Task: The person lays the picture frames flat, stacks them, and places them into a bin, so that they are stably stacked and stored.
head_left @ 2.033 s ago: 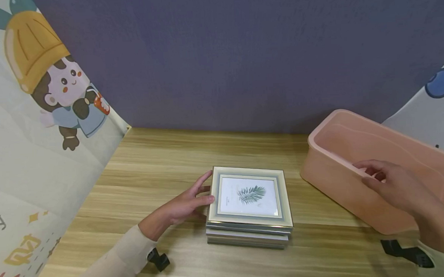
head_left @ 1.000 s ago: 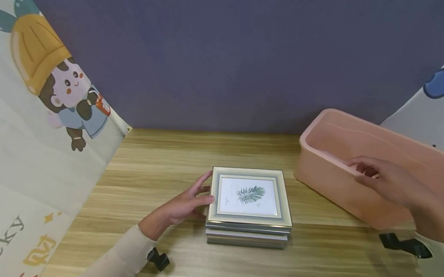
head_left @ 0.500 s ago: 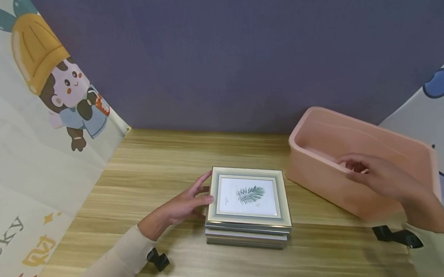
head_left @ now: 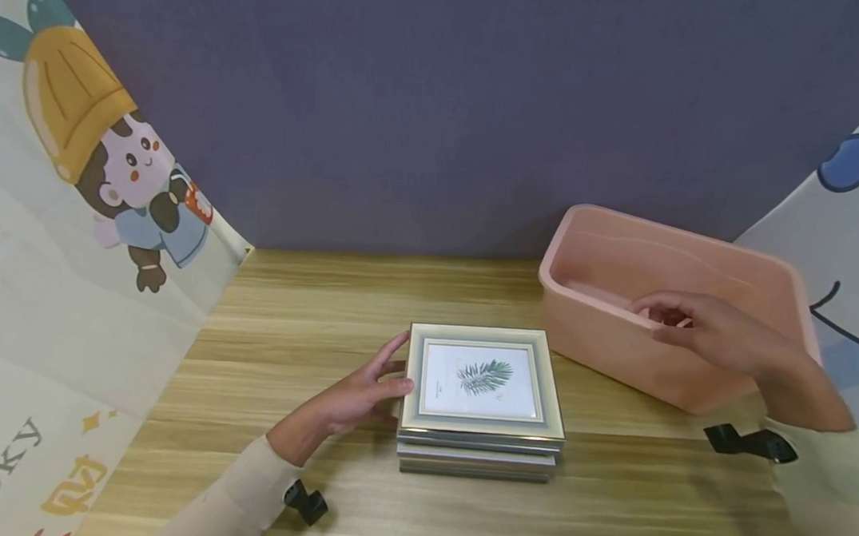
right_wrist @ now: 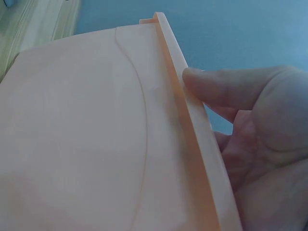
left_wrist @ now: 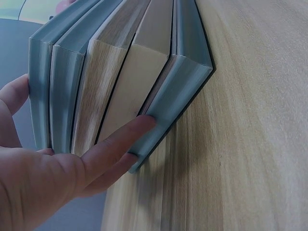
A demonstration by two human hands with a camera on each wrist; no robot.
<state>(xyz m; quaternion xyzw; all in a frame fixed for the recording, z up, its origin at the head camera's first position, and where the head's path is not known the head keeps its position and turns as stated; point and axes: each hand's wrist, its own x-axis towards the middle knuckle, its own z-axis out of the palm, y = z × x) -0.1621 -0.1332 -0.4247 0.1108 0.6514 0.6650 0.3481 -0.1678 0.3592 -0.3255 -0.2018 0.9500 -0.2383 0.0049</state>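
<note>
Several picture frames are piled flat on the wooden tabletop. The top picture frame [head_left: 483,433] is cream and blue-grey around a green leaf print. My left hand [head_left: 356,395] lies against the left side of this pile, fingers spread. In the left wrist view the thumb touches the edge of an outer blue-grey frame [left_wrist: 38,96], while other fingertips touch the blue-grey frame [left_wrist: 178,91] at the opposite end. To the right, my right hand [head_left: 720,335] pinches the near rim of a pink plastic bin [head_left: 620,336]. The right wrist view shows the thumb outside the bin's wall [right_wrist: 72,120].
A dark blue-grey panel [head_left: 409,125] rises behind the wooden table [head_left: 294,306]. On the left hangs a white cloth [head_left: 36,317] with a cartoon figure; another printed cloth [head_left: 853,241] is at the right. The bin stands just right of the frames.
The pink bin has slid left, toward the picture frames, with my right hand holding its rim. My left hand and the frames have stayed in place.
</note>
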